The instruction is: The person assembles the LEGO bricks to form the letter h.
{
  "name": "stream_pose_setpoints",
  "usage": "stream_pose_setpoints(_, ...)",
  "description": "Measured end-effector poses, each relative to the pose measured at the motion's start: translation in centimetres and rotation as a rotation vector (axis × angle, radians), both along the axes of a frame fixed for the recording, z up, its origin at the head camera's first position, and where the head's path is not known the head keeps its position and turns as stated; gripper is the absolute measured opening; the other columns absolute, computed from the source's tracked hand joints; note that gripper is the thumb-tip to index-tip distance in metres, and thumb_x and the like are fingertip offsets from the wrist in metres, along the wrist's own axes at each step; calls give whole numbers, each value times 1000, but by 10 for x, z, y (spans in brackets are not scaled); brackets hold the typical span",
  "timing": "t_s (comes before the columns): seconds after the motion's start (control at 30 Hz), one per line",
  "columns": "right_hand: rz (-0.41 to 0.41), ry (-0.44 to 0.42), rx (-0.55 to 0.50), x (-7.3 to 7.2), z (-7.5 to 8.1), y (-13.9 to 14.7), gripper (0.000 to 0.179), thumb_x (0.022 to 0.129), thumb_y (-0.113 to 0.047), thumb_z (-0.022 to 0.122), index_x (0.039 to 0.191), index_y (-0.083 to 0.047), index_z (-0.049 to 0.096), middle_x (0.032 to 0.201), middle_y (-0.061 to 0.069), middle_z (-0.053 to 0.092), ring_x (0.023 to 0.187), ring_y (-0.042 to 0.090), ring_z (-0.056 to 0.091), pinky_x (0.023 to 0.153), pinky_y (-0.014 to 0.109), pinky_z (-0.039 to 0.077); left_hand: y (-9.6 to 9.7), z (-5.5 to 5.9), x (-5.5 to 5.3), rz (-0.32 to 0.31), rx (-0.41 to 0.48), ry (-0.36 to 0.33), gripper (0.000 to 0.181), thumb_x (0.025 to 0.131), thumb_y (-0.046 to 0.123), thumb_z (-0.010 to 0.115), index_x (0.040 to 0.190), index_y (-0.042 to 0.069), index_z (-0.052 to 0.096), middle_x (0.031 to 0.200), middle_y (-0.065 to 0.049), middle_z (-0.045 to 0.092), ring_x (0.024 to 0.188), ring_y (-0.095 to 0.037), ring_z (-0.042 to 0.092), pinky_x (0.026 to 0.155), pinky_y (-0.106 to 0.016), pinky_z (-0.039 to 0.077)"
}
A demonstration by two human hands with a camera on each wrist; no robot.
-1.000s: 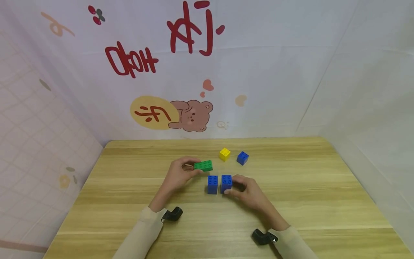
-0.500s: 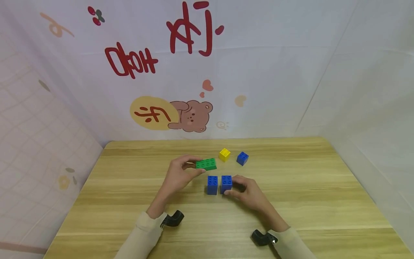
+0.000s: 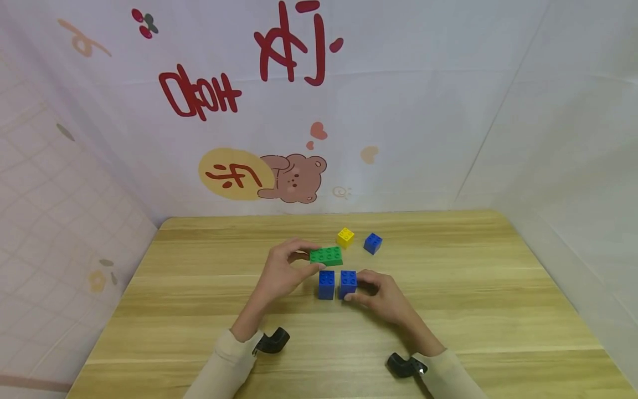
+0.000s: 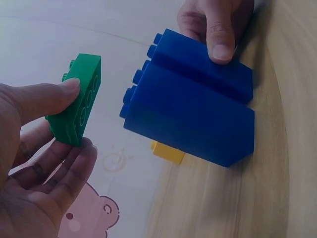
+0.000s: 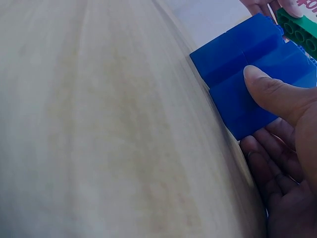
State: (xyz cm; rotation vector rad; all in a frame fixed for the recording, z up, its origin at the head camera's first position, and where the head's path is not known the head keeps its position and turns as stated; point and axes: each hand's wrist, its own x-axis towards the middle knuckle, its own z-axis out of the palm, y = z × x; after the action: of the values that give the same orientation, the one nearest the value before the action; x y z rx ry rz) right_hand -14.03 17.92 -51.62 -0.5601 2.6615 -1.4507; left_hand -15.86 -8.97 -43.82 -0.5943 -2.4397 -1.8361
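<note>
My left hand [image 3: 286,269] pinches a long green building brick [image 3: 326,256] by its left end, thumb on one side and fingers on the other. The green brick is held raised, studs up, behind and above two tall blue bricks. Those stand upright side by side with a narrow gap: a left blue brick [image 3: 326,285] and a right blue brick [image 3: 348,285]. My right hand [image 3: 386,296] holds the right one between thumb and fingers. In the left wrist view the green brick [image 4: 79,101] is apart from the blue studs, its hollow underside facing them.
A small yellow brick [image 3: 345,238] and a small blue brick [image 3: 372,243] lie farther back on the wooden table [image 3: 209,244]. Behind the table hangs a white printed cloth [image 3: 413,138]. Each wrist wears a black camera mount [image 3: 273,340].
My left hand has carried the green brick to the right, from left of the tall blue bricks to just behind them. My right hand stays on the right blue brick.
</note>
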Motion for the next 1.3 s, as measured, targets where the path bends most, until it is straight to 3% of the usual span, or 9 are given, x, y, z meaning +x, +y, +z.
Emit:
stream_pose_setpoints(0.17,-4,-23,-1,-1,0,1,35,83,-34,86,115,-27,76,107,-12,74,103,8,66,102,32,51,2,2,2,-20,-11,15,31,86,15,85,115,17,75,115,-1,72,100,-20,67,97,-53,59)
stream_pose_setpoints(0.6,3,-55,-6,-2,0,1,35,83,-42,85,116,-34,74,108,-18,72,109,8,66,107,38,51,5,3,7,-31,-28,8,31,85,16,85,115,17,75,115,-1,72,101,-21,68,97,-51,59)
stream_pose_setpoints(0.97,7,-48,-4,-1,0,2,35,84,-43,84,117,-35,73,110,-18,72,112,8,65,109,40,50,9,-6,8,-61,-50,15,31,84,15,86,113,18,75,110,1,71,101,-21,68,96,-46,61)
stream_pose_setpoints(1.3,17,-50,-21,0,0,1,36,85,-41,83,118,-34,73,110,-17,72,111,8,65,108,37,50,9,-12,8,-63,-51,15,31,83,13,86,112,18,76,109,1,72,101,-17,68,96,-53,59)
